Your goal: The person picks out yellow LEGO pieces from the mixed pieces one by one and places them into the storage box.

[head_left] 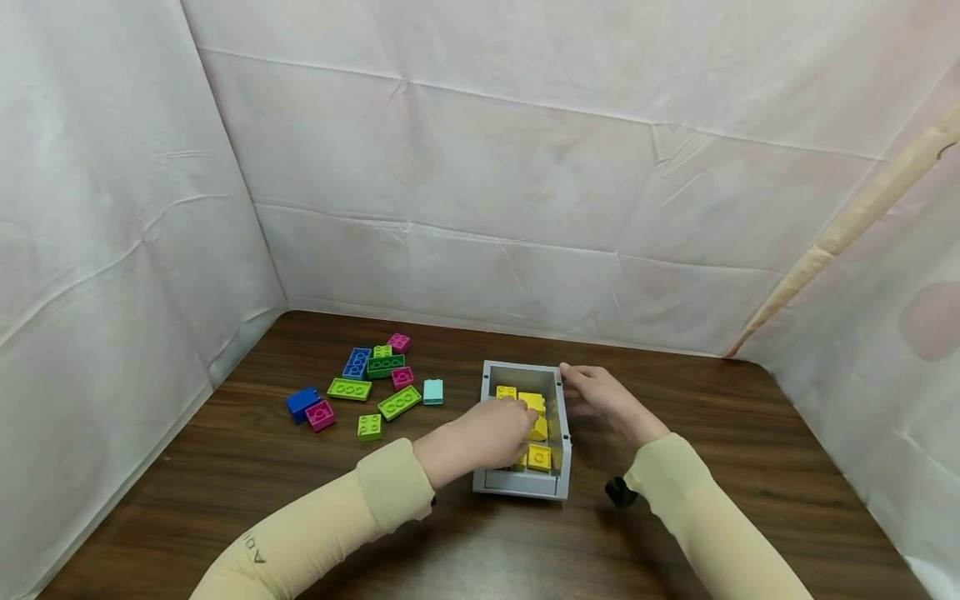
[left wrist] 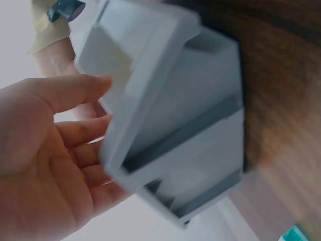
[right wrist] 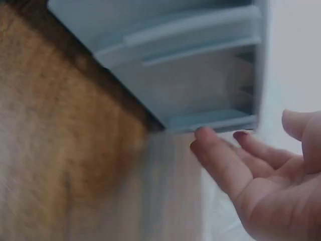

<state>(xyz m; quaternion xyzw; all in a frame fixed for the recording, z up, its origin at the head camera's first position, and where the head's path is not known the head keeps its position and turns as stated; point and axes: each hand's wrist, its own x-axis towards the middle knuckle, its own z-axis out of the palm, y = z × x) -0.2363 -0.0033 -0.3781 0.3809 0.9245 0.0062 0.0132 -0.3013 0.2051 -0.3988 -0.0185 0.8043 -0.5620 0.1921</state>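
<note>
A grey open-topped box (head_left: 525,485) stands on the table, with several yellow toy bricks (head_left: 539,457) in it. My left hand (head_left: 491,435) reaches over its left wall, above the bricks. In the left wrist view, the thumb of my left hand (left wrist: 47,150) is straight and apart from the fingers. Those fingertips are hidden behind the rim of the box (left wrist: 210,75). My right hand (head_left: 600,398) is at the far right corner, fingertips right at the wall. Seen from the right wrist, its fingers (right wrist: 220,160) are extended beside the box (right wrist: 190,85), holding nothing.
Left of the box, loose bricks are scattered: a light blue one (head_left: 432,392), lime ones (head_left: 400,402), blue ones (head_left: 302,403), pink ones (head_left: 320,415) and a dark green one (head_left: 386,367). White cloth (head_left: 450,167) walls in the brown table (head_left: 247,492) at the back and sides.
</note>
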